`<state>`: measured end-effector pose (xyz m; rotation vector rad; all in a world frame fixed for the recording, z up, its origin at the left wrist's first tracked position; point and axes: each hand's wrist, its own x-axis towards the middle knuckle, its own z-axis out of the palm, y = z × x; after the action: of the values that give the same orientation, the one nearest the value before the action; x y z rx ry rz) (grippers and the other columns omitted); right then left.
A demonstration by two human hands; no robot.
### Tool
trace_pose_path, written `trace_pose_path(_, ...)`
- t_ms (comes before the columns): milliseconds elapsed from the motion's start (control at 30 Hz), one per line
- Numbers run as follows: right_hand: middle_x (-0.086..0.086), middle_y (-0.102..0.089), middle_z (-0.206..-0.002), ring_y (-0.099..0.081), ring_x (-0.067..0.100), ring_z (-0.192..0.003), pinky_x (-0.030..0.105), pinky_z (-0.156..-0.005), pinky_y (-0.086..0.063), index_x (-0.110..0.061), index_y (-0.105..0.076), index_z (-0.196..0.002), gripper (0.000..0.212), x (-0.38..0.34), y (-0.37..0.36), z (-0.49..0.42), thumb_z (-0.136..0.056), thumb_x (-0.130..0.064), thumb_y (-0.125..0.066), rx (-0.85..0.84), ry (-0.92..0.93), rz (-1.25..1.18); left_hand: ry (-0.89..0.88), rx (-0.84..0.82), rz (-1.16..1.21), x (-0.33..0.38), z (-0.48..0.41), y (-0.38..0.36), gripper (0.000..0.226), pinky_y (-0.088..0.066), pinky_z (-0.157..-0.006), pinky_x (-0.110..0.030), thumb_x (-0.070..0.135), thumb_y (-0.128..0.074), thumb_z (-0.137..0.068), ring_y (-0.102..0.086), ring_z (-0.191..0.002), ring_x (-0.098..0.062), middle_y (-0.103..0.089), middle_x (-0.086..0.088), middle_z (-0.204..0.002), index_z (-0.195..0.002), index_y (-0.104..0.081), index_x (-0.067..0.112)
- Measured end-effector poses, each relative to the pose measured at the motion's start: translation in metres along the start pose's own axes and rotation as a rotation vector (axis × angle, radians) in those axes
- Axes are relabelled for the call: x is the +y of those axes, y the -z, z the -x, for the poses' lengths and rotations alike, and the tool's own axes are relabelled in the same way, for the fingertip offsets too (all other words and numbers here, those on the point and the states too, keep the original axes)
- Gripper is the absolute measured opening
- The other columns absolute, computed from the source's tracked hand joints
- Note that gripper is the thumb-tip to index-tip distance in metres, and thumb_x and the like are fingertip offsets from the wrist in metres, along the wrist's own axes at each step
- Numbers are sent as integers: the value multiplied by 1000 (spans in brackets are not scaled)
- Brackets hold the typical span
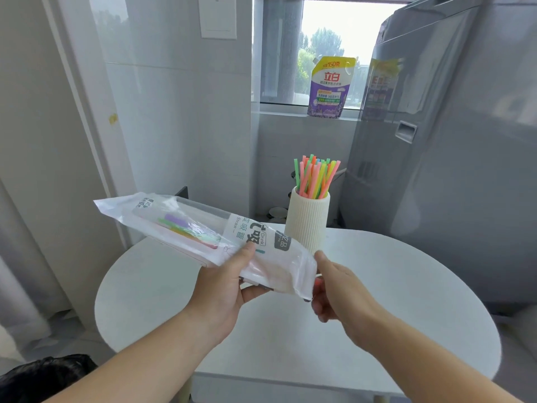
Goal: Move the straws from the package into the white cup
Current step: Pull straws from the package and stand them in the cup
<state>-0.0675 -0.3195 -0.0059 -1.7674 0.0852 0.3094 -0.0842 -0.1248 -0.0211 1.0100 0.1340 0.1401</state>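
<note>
Head camera gives me the package point(203, 228) held in the air over the near left part of the table point(377, 286). It is tilted, with its far end raised towards the left and its near end low between the two hands. It is a clear and white plastic bag with printed lettering, and through its clear part I can see a few straws point(186, 228) lying along it: purple, green, orange and pink.

My left hand point(226, 283) grips the package near its middle, thumb on top and fingers curled underneath. My right hand point(340, 289) is at the package's near end, with the thumb against the edge of the plastic and the fingers bent behind it. A pink spot shows between those fingers, but I cannot tell whether they pinch a straw, the bag, or nothing.

Just behind the package's near end, the white cup point(305, 222) stands upright on the table. It is ribbed and holds a bundle of straws point(316, 175) that fan out above its rim.

Farther back, a detergent pouch point(331, 85) stands on the window ledge point(279, 110). A grey appliance point(436, 141) fills the right side.
</note>
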Motion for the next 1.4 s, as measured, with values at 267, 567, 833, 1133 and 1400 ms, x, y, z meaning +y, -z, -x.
trace_pose_path(267, 4, -51, -56, -39, 17, -45, 27, -44, -34, -8, -60, -76, 30, 3, 0, 2, -103, -18, -49, -68, 21, -192, -105, -7, -115, 1, 1, 3, 38, -65, -69, -46, 15, -73, -94, -77, -103, -25, -80, -4, -117, -131, -67, 25)
trace_pose_path(567, 9, -58, -69, -48, 14, -50, 25, -47, -46, 0, -66, -93, 16, 5, 12, -6, -100, -12, -59, -71, 38, -422, -85, 59, -33, 3, -4, 7, 33, -65, -66, -40, 16, -72, -96, -79, -99, -22, -81, -2, -113, -128, -69, 23)
trace_pose_path(833, 7, -59, -69, -48, 16, -52, 27, -49, -46, -6, -69, -90, 26, 1, 6, 0, -96, -31, -67, -120, 102, -308, -11, 67, 50, 0, -6, 7, 31, -64, -61, -37, 14, -71, -95, -80, -93, -23, -82, -6, -109, -126, -70, 19)
trace_pose_path(1133, 7, -61, -70, -52, 16, -54, 28, -53, -49, -8, -70, -79, 20, 4, 7, -2, -96, -16, -66, -121, 66, -357, -15, 11, 15, 4, -7, 6, 34, -65, -65, -39, 20, -72, -94, -79, -98, -25, -81, -6, -114, -128, -69, 21)
trace_pose_path(1400, 7, -61, -68, -51, 15, -51, 26, -50, -48, -4, -67, -87, 17, 7, 8, -5, -95, -19, -68, -184, 8, -449, -61, -5, -38, 7, -5, 7, 38, -65, -70, -42, 21, -73, -94, -76, -107, -24, -79, -4, -120, -132, -67, 24)
